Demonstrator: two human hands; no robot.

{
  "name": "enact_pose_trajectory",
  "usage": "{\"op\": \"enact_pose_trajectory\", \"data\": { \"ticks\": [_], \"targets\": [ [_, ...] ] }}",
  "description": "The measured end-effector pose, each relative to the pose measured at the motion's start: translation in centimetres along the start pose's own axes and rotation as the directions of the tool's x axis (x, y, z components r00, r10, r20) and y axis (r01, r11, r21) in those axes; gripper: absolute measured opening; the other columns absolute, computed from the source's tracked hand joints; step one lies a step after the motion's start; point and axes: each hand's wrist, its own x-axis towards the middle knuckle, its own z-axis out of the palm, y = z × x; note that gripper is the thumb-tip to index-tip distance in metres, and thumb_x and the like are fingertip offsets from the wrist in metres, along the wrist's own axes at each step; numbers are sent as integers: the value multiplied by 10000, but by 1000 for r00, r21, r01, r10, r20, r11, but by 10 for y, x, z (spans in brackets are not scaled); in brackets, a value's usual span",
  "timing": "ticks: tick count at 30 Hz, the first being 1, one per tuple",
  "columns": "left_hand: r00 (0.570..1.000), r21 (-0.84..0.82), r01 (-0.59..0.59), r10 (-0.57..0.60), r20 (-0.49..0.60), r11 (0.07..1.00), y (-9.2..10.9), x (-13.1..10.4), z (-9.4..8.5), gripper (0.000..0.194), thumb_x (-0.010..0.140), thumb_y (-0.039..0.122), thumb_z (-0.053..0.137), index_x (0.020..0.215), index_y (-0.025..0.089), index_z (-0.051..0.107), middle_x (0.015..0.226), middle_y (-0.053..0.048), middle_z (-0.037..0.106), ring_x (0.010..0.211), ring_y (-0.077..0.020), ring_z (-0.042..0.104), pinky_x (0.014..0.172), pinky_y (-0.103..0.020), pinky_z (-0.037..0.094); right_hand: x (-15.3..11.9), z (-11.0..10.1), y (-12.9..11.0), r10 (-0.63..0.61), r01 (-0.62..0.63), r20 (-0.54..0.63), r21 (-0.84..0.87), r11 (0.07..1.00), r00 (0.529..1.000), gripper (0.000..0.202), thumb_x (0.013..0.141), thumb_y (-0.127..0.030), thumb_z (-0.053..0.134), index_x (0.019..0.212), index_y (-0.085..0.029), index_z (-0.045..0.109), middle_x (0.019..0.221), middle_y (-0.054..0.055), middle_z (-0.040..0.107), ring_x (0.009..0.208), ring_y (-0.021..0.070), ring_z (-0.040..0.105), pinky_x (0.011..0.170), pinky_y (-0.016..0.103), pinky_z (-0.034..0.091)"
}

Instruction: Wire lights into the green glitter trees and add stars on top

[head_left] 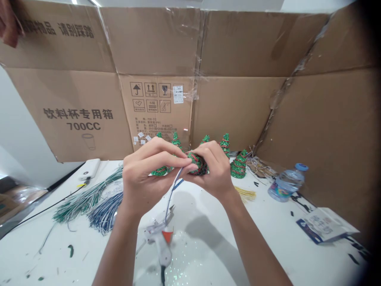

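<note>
Holding a small green cone-shaped tree (pixel 197 163) between both hands, raised above the white table (pixel 268 238); the right hand (pixel 212 169) is wrapping around its base, fingers curled closed on it, while the left hand (pixel 147 174) is pinching narrowly at the tree's near end, thumb and forefinger closing on a thin pair of white and blue wires (pixel 172 194) that is hanging down from the tree toward the table. Directly below the hands a white glue gun (pixel 159 238) is lying on the table, nozzle end pointing up toward the wires but apart from them. Behind the hands five finished green trees (pixel 238 165) are standing in a row against the foot of the cardboard wall (pixel 238 79), one partly hidden by the left fingers. Left of the left hand two bundles of wire are lying side by side: one green-and-white (pixel 86 198), one blue-and-white (pixel 104 214), with a white power bank (pixel 89 169) beyond them near the table's far left edge. Right of the right hand a small yellow strand bundle (pixel 245 194) is lying close, then one plastic water bottle (pixel 287 182) on its side, and further right one flat printed packet (pixel 326 224) near the table's right edge. The cardboard is closing off the back and the right side; open table surface is lying in front of and below the hands, between the two forearms and to either side of the glue gun, dotted with small green scraps.
</note>
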Motion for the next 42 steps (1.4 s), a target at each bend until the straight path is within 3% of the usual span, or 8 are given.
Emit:
{"op": "enact_pose_trajectory", "data": {
  "ticks": [5, 11, 17, 24, 30, 37, 42],
  "targets": [
    [1000, -19, 24, -24, 7, 1000, 0, 0, 1, 122, 890, 297, 915, 955, 286, 813, 944, -11, 800, 801, -167, 722, 678, -353, 608, 0, 0, 0, 2, -2, 6, 26, 1000, 1000, 311, 944, -431, 803, 1040, -249, 570, 886, 55, 635, 845, 262, 603, 766, 426, 546],
    [997, -95, 78, -76, 24, 992, -1, -1, 1, 163, 911, 190, 880, 1025, 269, 794, 958, -22, 827, 841, -189, 735, 648, -356, 591, 0, -2, 4, 30, -30, -19, -2, 1000, 999, 308, 924, -415, 821, 1029, -254, 580, 856, 46, 639, 824, 257, 615, 723, 404, 522],
    [999, -120, -21, 18, -32, 993, -5, 2, 1, 161, 856, 200, 936, 928, 234, 797, 922, -24, 790, 799, -158, 725, 683, -328, 601, 6, -8, -10, 3, -3, -9, -12, 1000, 1000, 313, 896, -352, 839, 1037, -242, 583, 870, 48, 629, 834, 253, 611, 749, 411, 541],
    [1000, -181, 19, -23, -21, 983, -4, 0, 2, 228, 856, 160, 918, 1037, 241, 804, 968, -46, 815, 831, -195, 735, 592, -332, 571, 7, -8, -7, 13, -13, -19, 1, 1000, 1000, 277, 937, -382, 803, 1033, -239, 586, 851, 48, 639, 819, 256, 616, 725, 404, 524],
    [999, -133, -19, 15, -29, 991, -7, 0, 3, 172, 874, 89, 877, 945, 220, 791, 985, -46, 819, 879, -194, 760, 703, -351, 617, 7, -7, -5, 12, -13, -26, -18, 1000, 1000, 306, 906, -364, 833, 1021, -241, 578, 843, 45, 634, 816, 256, 621, 714, 399, 519],
    [999, -141, 38, -38, -2, 989, -5, 0, 4, 225, 834, 157, 938, 986, 218, 784, 988, -52, 809, 898, -213, 771, 640, -333, 595, 6, -5, -3, 6, -7, -18, -13, 1000, 1000, 288, 917, -345, 813, 1030, -245, 567, 853, 44, 635, 816, 250, 608, 731, 403, 533],
    [1000, -138, 4, -7, -22, 990, -5, 0, 4, 190, 863, 76, 882, 965, 210, 795, 1001, -55, 824, 877, -193, 767, 641, -319, 599, 4, -5, 0, 20, -21, -31, -33, 999, 999, 300, 899, -341, 823, 1024, -255, 564, 842, 31, 625, 809, 244, 609, 702, 386, 508]
  ]
}}
